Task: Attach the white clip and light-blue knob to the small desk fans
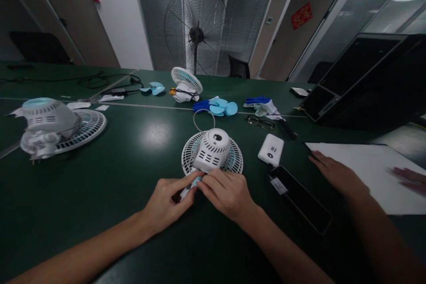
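Well in from the tabletop's (133, 159) far edge, the small fan (213, 151) is lying face-down, probably because its flat front is steadying it. At its near side, the left hand (166, 199) is pinching a white-and-blue piece (196, 181) between barely parted thumb and finger; the right hand (229, 193) is gripping the piece's other end with curled fingertips.

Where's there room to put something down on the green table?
The green table is bare between the left fan and the middle fan, and between the two forearms below. It's crowded right of the middle fan: glasses, a white device, a phone, then a white sheet.
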